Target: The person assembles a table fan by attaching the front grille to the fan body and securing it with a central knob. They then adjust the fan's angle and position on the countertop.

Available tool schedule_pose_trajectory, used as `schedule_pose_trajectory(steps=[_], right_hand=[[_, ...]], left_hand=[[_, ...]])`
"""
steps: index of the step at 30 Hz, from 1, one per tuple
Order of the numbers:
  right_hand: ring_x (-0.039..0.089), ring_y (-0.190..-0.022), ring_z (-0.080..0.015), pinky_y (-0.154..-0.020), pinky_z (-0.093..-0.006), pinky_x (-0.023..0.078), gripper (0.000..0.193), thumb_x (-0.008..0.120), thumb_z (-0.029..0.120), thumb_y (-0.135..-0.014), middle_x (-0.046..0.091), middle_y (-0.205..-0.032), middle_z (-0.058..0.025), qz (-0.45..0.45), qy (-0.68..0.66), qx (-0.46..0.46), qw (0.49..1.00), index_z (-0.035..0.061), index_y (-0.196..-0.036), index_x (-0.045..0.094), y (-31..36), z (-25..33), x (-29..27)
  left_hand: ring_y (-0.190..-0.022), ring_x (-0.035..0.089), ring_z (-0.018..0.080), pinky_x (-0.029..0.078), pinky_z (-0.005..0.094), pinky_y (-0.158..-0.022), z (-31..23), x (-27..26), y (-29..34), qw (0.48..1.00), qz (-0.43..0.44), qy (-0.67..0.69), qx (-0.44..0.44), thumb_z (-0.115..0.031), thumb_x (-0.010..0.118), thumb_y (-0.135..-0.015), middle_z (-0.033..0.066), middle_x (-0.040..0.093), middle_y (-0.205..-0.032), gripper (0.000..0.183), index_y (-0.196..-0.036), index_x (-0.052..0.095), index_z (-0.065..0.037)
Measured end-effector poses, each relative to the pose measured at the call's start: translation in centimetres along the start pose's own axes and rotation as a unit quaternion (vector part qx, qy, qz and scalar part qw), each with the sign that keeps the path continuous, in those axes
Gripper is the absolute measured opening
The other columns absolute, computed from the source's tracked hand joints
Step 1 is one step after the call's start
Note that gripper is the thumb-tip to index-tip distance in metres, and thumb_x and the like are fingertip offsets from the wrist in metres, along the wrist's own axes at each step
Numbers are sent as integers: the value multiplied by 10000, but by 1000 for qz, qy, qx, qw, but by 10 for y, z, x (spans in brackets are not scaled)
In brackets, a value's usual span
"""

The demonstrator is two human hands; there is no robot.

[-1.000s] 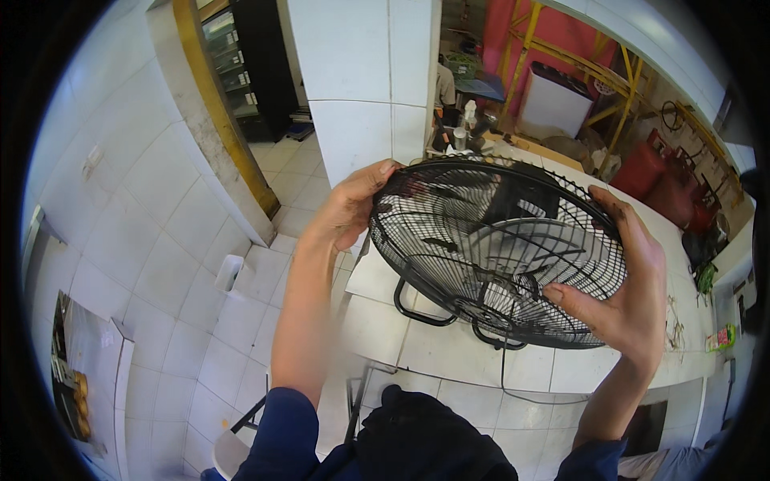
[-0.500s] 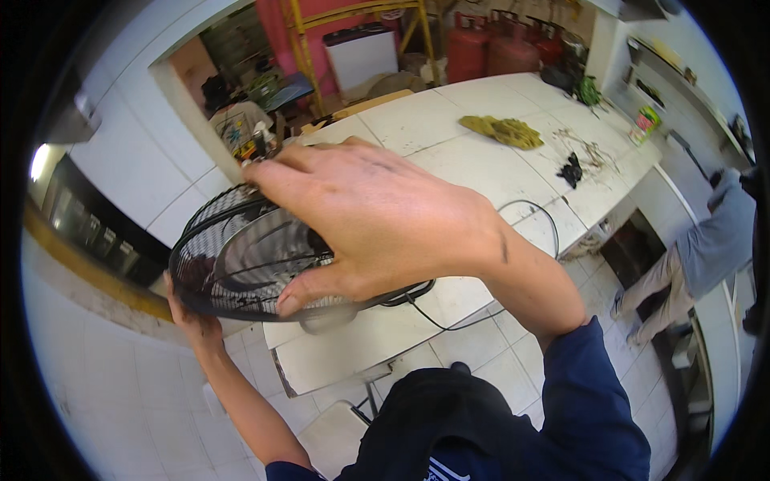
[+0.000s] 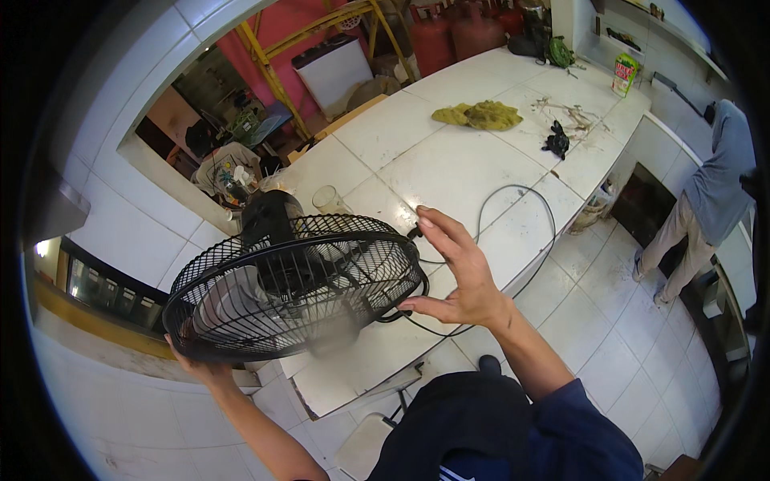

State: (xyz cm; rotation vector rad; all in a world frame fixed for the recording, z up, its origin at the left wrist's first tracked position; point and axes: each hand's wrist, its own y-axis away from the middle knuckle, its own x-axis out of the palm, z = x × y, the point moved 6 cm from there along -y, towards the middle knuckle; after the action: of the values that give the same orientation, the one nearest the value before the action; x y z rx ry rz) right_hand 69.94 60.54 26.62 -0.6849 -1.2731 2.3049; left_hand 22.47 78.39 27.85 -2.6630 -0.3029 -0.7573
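A black fan (image 3: pixel 297 284) with a round wire cage and a black motor housing at its back is held above a white tiled counter (image 3: pixel 449 160). My left hand (image 3: pixel 200 370) grips the lower left rim of the cage from beneath. My right hand (image 3: pixel 457 268) is beside the cage's right rim with fingers spread; its thumb is at or near the rim, and nothing is in the hand. The fan's black cord (image 3: pixel 513 216) loops over the counter to the right.
On the counter lie a yellow-green cloth (image 3: pixel 480 115), a small black object (image 3: pixel 555 140), a clear glass (image 3: pixel 327 200) and a green packet (image 3: pixel 624 76). Red gas cylinders (image 3: pixel 461 32) stand behind. A person in grey (image 3: pixel 706 200) stands at the right. A white stool (image 3: pixel 361 449) is below.
My right hand has come off the top of the fan cage and now sits open at its right rim. The view has shifted, showing more of the counter.
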Motion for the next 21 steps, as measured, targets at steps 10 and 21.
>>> schedule_pose_trajectory(steps=[10, 21], right_hand=[[674, -1177, -343, -1028, -398, 530, 1056, 976, 306, -681, 621, -1335, -258, -43, -64, 38, 996, -82, -1484, 409, 17, -17, 21], [712, -1097, -322, -946, -367, 561, 1023, 956, 298, -680, 708, -1191, -244, -151, -126, 106, 975, -95, -1475, 448, 21, -29, 32]], left_hand=[[-1300, 553, 314, 494, 484, -1085, -2, -1, 1, 998, 25, -30, 41, -515, 420, -1049, 133, 561, -1418, 587, -1433, 538, -86], [-1317, 533, 311, 519, 466, -1076, -1, 5, 6, 997, -13, -32, 62, -471, 451, -1034, 134, 545, -1435, 553, -1437, 536, -103]])
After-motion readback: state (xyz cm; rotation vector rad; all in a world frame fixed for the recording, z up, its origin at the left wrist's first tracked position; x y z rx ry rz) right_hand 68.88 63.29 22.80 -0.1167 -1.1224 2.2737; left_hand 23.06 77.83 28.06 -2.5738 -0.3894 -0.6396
